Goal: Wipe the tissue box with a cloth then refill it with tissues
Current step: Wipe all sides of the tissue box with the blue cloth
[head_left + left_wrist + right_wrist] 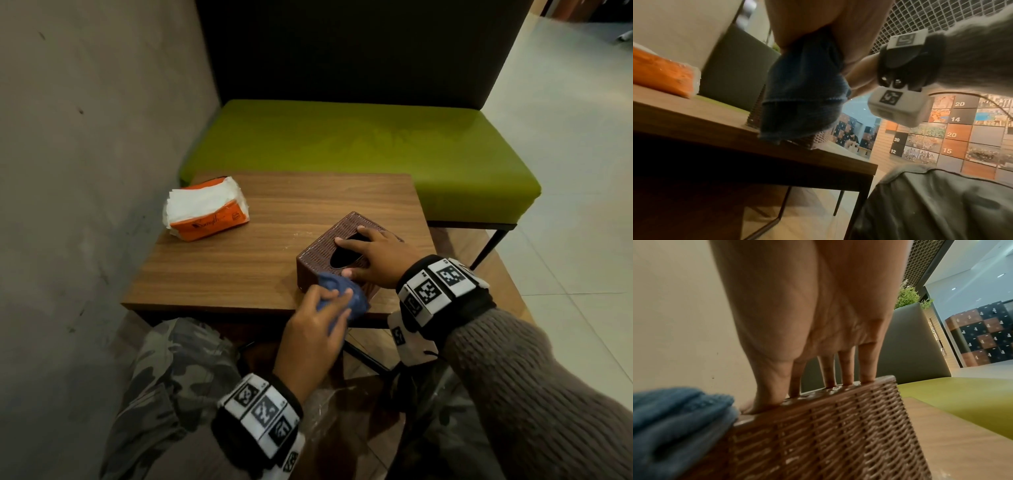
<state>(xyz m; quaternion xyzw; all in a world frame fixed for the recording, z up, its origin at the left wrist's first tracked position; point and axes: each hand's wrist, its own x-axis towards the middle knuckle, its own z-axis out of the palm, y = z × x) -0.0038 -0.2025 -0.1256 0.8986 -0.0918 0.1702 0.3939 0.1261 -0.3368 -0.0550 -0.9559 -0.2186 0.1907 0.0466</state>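
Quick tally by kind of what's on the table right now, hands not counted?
Tissue box: 1, brown woven, steadied by the right hand.
Cloth: 1, blue, gripped by the left hand against the box's near end.
Tissue pack: 1, orange, opened.
Total: 3 things on the wooden table.
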